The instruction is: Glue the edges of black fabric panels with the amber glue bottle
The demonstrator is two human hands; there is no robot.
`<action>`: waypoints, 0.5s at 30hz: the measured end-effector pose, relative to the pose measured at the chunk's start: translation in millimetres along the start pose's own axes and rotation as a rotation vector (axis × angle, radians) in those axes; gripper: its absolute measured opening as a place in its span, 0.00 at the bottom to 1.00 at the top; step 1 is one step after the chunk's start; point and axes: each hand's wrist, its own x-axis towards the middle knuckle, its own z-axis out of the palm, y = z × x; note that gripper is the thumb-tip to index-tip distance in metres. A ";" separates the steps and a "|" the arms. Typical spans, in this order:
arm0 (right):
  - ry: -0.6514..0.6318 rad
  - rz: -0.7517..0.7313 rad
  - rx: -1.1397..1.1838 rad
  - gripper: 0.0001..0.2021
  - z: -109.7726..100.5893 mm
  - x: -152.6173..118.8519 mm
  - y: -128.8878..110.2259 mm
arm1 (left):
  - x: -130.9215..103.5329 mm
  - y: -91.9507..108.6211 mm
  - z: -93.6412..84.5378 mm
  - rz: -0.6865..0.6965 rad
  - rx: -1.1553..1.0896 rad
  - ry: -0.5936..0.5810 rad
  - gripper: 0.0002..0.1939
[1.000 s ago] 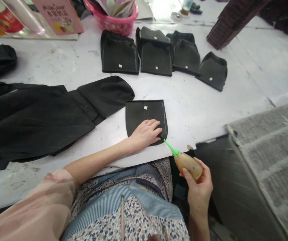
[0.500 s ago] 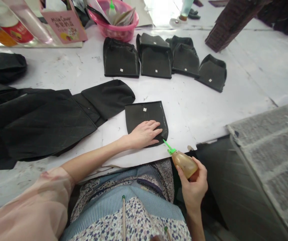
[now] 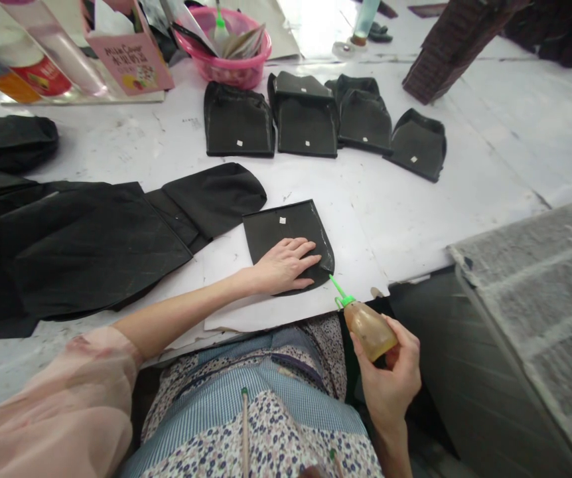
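Note:
My left hand lies flat with fingers spread on a black fabric piece, which has rounded lower corners and a small white sticker near its top edge. A shiny line of glue runs down the piece's right side. In my right hand is a squeeze glue bottle with amber contents and a thin green nozzle. The nozzle tip is at the piece's lower right edge; whether it touches is hard to tell. Under the piece lies a white paper sheet.
Several black pieces with white stickers stand in a row behind. Large black fabric panels spread at left. A pink basket, a pink box and a tall dark block stand farther back. A grey fabric-covered surface is at right.
The black piece has turned slightly counterclockwise under my left hand. My right hand has shifted a little to the right with the glue bottle, its tip now at the edge.

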 end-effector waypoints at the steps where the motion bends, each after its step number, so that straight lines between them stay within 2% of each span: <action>1: -0.007 -0.002 0.010 0.30 0.5 0.6 0.0 | -0.1 0.1 -0.1 -0.001 0.001 0.002 0.27; 8: -0.044 -0.013 -0.027 0.27 7.9 3.1 3.4 | 0.5 1.4 0.9 -0.018 0.000 0.004 0.27; 15: -0.039 -0.026 -0.096 0.27 4.2 2.1 1.8 | 0.3 2.2 5.6 -0.020 0.013 0.034 0.27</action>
